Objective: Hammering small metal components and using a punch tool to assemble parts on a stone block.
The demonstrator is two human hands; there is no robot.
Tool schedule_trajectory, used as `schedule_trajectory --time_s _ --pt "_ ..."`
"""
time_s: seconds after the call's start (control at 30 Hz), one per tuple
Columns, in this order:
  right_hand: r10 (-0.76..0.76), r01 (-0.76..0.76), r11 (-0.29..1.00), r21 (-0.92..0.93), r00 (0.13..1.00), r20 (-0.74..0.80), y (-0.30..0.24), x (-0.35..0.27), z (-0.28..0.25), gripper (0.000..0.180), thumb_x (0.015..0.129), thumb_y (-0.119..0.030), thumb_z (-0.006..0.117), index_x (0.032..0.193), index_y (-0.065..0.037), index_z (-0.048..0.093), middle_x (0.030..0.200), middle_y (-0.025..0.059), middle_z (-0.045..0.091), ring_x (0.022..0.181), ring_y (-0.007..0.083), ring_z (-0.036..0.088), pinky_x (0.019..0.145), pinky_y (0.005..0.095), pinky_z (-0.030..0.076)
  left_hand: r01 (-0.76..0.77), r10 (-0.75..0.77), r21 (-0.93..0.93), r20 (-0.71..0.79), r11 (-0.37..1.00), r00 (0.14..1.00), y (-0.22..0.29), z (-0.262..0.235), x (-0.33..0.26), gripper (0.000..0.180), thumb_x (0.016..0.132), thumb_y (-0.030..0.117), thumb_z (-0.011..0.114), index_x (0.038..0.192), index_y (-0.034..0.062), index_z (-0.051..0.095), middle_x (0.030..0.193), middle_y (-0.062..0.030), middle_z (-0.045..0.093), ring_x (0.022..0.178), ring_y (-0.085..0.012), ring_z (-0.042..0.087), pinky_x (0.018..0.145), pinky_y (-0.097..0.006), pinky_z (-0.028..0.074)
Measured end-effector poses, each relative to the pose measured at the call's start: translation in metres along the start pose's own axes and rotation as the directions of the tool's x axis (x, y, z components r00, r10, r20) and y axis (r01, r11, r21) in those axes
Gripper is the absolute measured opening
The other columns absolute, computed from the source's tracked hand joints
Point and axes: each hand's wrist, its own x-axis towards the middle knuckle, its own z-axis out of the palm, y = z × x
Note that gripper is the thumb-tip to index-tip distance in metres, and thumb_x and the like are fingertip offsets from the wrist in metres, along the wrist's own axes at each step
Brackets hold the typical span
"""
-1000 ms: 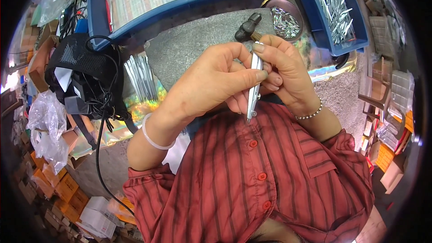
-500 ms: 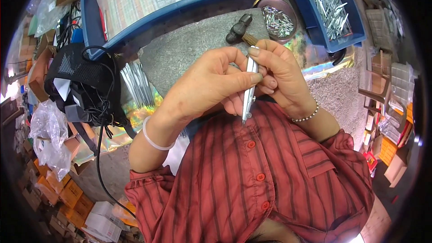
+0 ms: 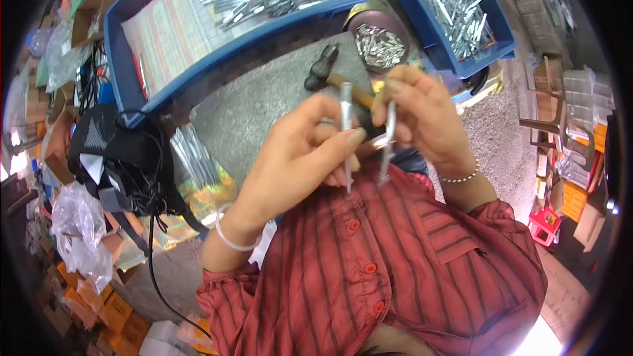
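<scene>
My left hand (image 3: pixel 293 155) is closed on a slim silver compass leg (image 3: pixel 347 111), pinched between thumb and fingers with its narrow end pointing down. A second silver compass leg (image 3: pixel 391 122), with a small fitting near its lower end, is held in my right hand (image 3: pixel 428 115). The two legs stand side by side with a gap between them, in front of my striped shirt. Motion blurs both legs and my fingertips. Just beyond my hands, a hammer (image 3: pixel 321 71) with a dark head and wooden handle lies on a grey stone slab (image 3: pixel 257 86).
A blue bin (image 3: pixel 231 48) holding slim metal parts stands behind the slab; another blue bin (image 3: pixel 488 58) is at the far right. Between them sits a round dish (image 3: pixel 403 59) of small metal pieces. A bundle of metal legs (image 3: pixel 194 158) and a black bag (image 3: pixel 119 151) lie left.
My hands have moved apart, and a leg now shows in each where both hands held one closed compass-like piece. The view has shifted, so the bench things appear further left.
</scene>
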Motion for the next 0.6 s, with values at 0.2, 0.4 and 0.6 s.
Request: schedule_trajectory --time_s 0.2,0.4,0.6 --pt "-0.538 0.086 0.221 -0.971 0.842 -0.048 -0.009 0.026 -0.089 0.012 0.09 -0.014 0.049 0.094 -0.002 0.046 0.065 0.0128 0.059 0.046 0.0183 0.055 0.042 0.0307 0.039 -0.352 0.303 -0.161 -0.266 0.922 0.915 -0.016 -0.005 -0.015 0.012 0.086 0.005 0.056 0.094 0.0032 0.047 0.079 -0.0079 0.059 0.063 -0.0127 0.06 0.056 -0.021 0.051" --pt "-0.591 -0.111 -0.175 -0.978 0.807 0.015 0.025 0.05 -0.099 0.021 0.085 -0.005 0.047 0.105 -0.002 0.046 0.085 0.0239 0.058 0.079 0.0439 0.055 0.063 0.0481 0.043 -0.537 0.364 -0.445 -0.418 0.717 0.832 -0.04 -0.015 -0.023 0.015 0.086 0.003 0.055 0.097 0.0044 0.045 0.087 -0.011 0.056 0.073 -0.0209 0.064 0.064 -0.03 0.058" --pt "-0.482 0.341 0.414 -0.844 0.869 0.115 -0.002 -0.003 -0.023 0.025 0.082 0.003 0.054 0.107 0.001 0.054 0.085 0.0077 0.057 0.068 0.0098 0.056 0.055 0.0214 0.045 -0.57 0.312 -0.552 -0.493 0.609 0.812 -0.059 -0.011 -0.021 0.014 0.087 0.006 0.055 0.1 0.0065 0.048 0.092 -0.0111 0.06 0.079 -0.0228 0.065 0.068 -0.031 0.058"
